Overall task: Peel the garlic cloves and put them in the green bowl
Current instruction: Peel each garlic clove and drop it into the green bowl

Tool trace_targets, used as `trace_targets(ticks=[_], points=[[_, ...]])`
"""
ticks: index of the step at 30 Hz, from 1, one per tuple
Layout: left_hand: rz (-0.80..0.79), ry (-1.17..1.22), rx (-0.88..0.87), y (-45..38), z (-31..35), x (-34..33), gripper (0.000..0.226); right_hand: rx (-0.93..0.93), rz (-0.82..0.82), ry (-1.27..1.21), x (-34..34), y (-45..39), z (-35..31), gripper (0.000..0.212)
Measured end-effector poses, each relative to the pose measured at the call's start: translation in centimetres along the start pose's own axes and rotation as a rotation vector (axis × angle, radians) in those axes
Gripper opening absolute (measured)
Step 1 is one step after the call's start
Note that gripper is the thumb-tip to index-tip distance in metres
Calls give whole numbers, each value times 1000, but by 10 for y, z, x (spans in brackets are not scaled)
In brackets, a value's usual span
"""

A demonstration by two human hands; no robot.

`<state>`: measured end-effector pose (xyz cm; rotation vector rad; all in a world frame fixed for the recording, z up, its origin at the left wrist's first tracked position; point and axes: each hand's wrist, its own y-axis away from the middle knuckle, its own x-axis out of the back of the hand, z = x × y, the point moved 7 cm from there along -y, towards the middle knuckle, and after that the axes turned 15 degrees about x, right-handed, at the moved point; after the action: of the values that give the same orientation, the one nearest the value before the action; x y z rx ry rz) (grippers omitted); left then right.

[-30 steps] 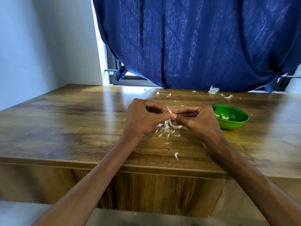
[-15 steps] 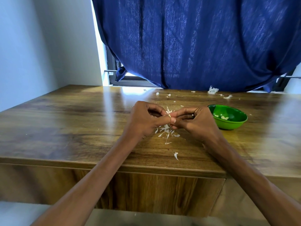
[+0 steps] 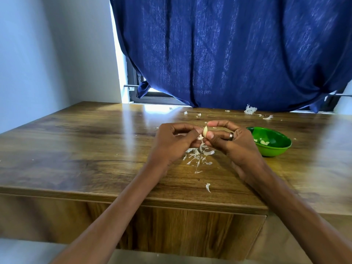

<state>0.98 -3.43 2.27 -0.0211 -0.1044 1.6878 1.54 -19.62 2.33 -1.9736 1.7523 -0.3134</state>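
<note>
Since half a second ago the hands have drawn slightly apart, baring a pale garlic clove (image 3: 205,131).

Head view: the right hand (image 3: 231,141) pinches the clove between thumb and forefinger; the left hand (image 3: 174,142), fingers curled, pinches its skin. Peel scraps (image 3: 198,157) lie beneath. The green bowl (image 3: 274,147), holding peeled pieces, sits toward the worktop's (image 3: 85,149) right edge.

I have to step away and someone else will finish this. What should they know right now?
Right hand pinches a garlic clove above the table. Left hand pulls at its skin.
Green bowl sits to the right, holding a few peeled cloves.
Skin scraps lie under the hands.
Left: finish peeling this clove and drop it in the bowl.
</note>
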Motion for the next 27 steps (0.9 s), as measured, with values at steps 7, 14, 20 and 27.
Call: trace_targets(ticks=[7, 14, 20, 27], points=[[159, -265, -376, 20, 18, -3, 23, -10, 35, -56, 2, 0, 3, 26], [314, -353, -469, 25, 18, 3, 12, -26, -34, 33, -3, 2, 3, 27], [336, -384, -470, 26, 18, 5, 13, -24, -62, -7, -9, 5, 2, 29], [329, -357, -447, 25, 17, 6, 12, -21, -73, -18, -11, 5, 3, 43]])
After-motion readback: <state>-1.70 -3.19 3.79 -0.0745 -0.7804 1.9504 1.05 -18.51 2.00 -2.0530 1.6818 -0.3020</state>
